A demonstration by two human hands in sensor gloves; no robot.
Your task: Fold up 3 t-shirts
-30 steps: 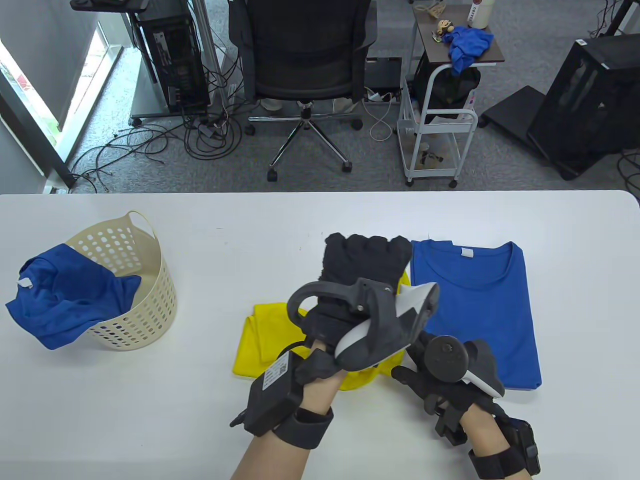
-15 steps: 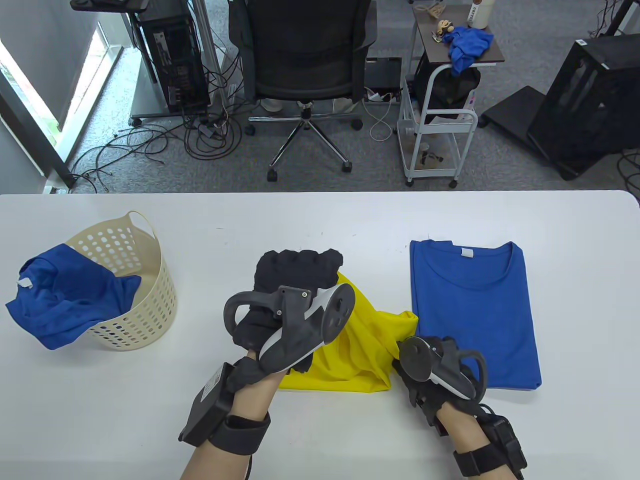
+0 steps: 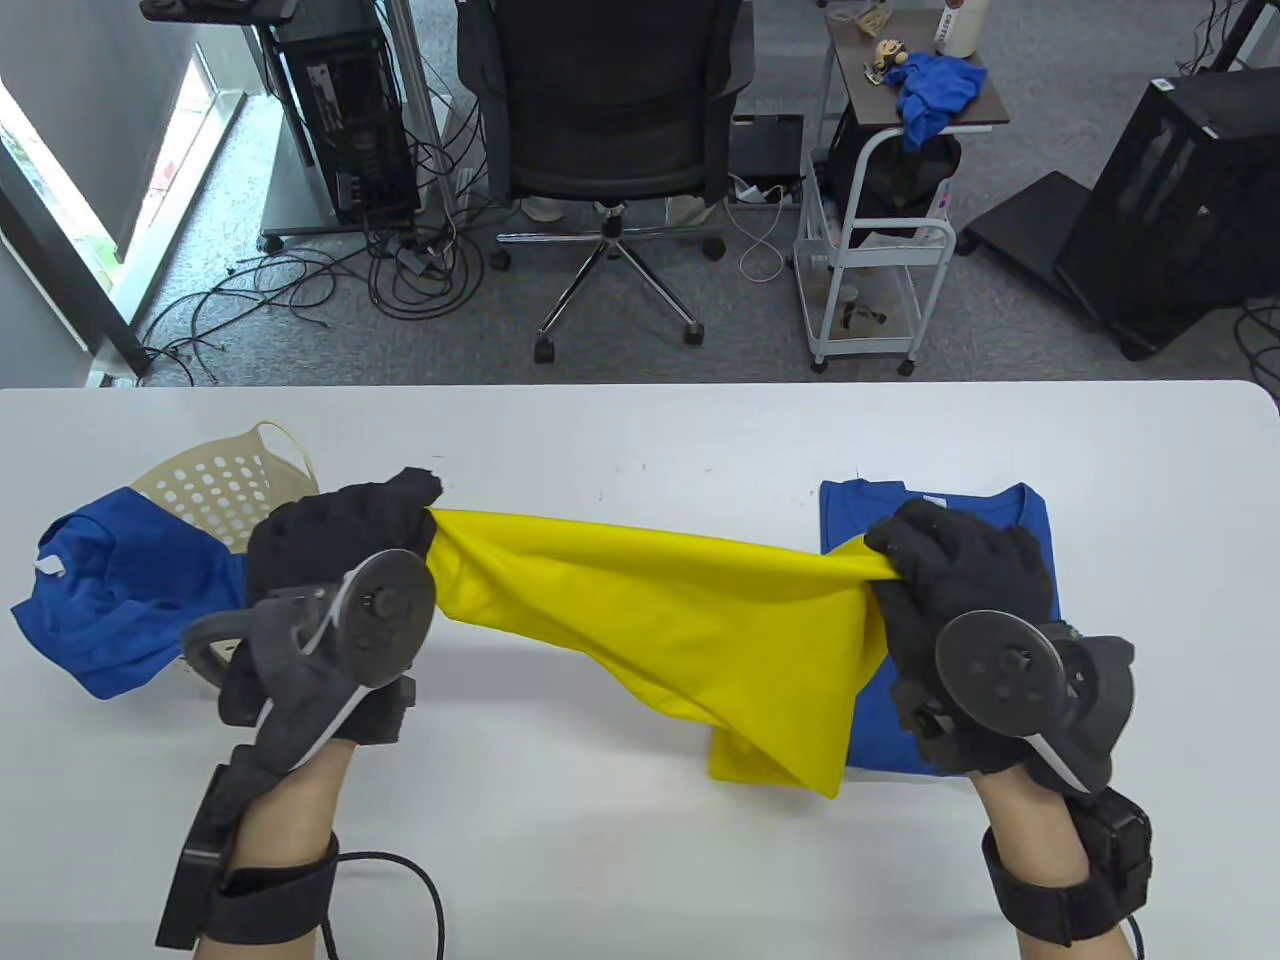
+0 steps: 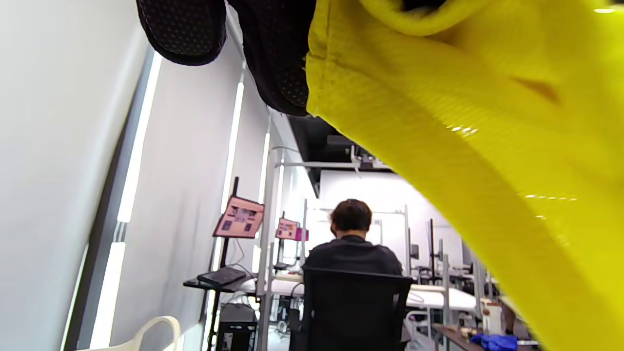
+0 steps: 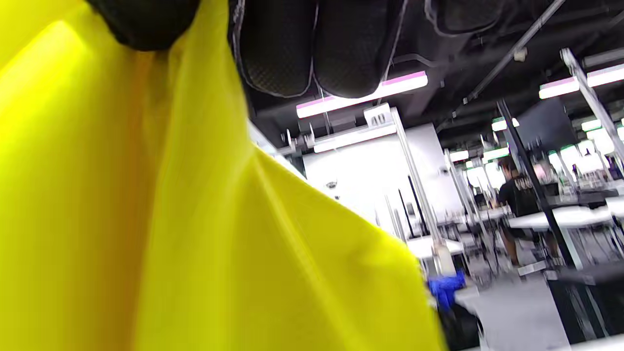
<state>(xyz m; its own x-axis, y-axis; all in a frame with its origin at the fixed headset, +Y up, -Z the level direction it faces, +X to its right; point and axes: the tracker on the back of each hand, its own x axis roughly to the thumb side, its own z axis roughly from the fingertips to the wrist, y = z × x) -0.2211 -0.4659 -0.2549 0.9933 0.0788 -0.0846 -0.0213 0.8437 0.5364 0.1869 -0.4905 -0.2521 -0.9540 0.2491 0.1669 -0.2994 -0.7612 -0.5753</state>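
Note:
A yellow t-shirt hangs stretched above the table between my two hands. My left hand grips its left end and my right hand grips its right end. Its lower corner droops to the table near the front. The yellow cloth fills much of the left wrist view and the right wrist view, under my gloved fingers. A folded blue t-shirt lies flat at the right, partly hidden by my right hand. Another blue t-shirt hangs crumpled over the basket's rim at the left.
A cream perforated laundry basket stands at the table's left, partly behind my left hand. The white table ends at its far edge, with an office chair and a small cart on the floor beyond.
Both hands have lifted the yellow shirt off the table and moved apart, left hand to the left, right hand to the right, pulling the shirt open between them.

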